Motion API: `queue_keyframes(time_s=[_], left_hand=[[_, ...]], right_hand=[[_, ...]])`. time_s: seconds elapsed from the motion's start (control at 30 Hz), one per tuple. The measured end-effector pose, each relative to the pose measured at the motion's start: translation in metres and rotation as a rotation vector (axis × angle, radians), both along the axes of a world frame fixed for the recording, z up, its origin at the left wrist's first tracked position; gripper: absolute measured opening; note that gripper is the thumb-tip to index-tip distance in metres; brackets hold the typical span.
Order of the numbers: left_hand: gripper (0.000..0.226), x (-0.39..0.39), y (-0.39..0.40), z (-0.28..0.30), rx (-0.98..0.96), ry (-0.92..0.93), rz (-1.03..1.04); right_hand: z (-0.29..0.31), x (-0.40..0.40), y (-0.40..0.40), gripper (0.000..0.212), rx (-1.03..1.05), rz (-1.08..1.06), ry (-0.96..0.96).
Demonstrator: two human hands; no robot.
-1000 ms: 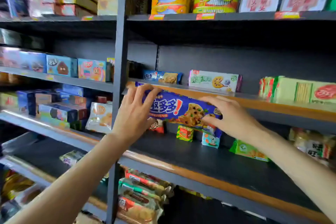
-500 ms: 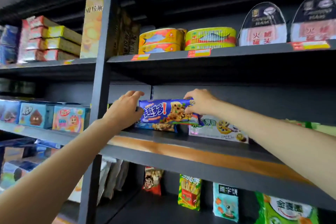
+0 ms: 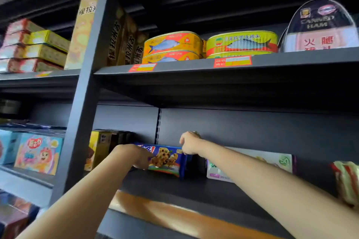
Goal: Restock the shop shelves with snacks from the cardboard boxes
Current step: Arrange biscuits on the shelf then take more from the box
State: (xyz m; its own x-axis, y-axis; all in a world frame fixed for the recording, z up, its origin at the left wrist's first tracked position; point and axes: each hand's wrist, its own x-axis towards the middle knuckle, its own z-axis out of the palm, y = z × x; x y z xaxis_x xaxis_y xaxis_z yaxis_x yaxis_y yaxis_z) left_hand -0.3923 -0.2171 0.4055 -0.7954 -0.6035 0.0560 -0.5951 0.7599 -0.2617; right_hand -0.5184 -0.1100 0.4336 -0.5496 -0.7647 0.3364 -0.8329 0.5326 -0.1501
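Forearms reach up from the lower corners, converging on one shelf (image 3: 194,186) with a wood-toned front strip. Left hand (image 3: 134,156) nearer the camera, curled over the left end of a blue cookie pack (image 3: 167,159); fingers pinch its front lower edge. Right hand (image 3: 189,143) slightly deeper, knuckles up, gripping the pack's top right corner. Hands apart, one at each end, both clamped on the pack.

Pack sits on the shelf, standing on its long edge, cookie picture facing out. Long axis runs left-right, parallel to the shelf front, directly between the hands. Set well back from the front strip.

Neighbours: yellow-and-brown boxes (image 3: 99,147) just beside its left end; dark gap, then a pale flat box (image 3: 272,161) to the right. Whether anything stands behind the pack, cannot tell.

Judgement: placing step nearly done. Remaining move likely a small straightening, then release; left hand is better placed to steady it.

Farther up: fish tins (image 3: 172,44) and canned ham (image 3: 320,27) on the shelf above.
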Motion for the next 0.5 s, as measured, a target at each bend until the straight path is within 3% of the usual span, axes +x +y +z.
queue_keyframes(time_s=[0.13,0.27,0.37,0.5], left_hand=[[0.061,-0.004,-0.001,0.000,-0.015,-0.048,-0.004],[0.048,0.016,0.026,0.009,-0.083,0.148,-0.134],[0.040,0.055,0.049,0.008,-0.125,0.487,-0.280],[0.031,0.148,0.092,-0.037,-0.034,1.148,-0.507]], right_hand=[[0.013,0.013,0.019,0.036,-0.007,0.132,-0.088],[0.009,0.046,0.035,0.034,-0.013,0.173,-0.136],[0.002,0.083,0.053,0.041,-0.136,0.273,-0.029],[-0.029,0.143,0.086,0.043,-0.395,0.482,0.205]])
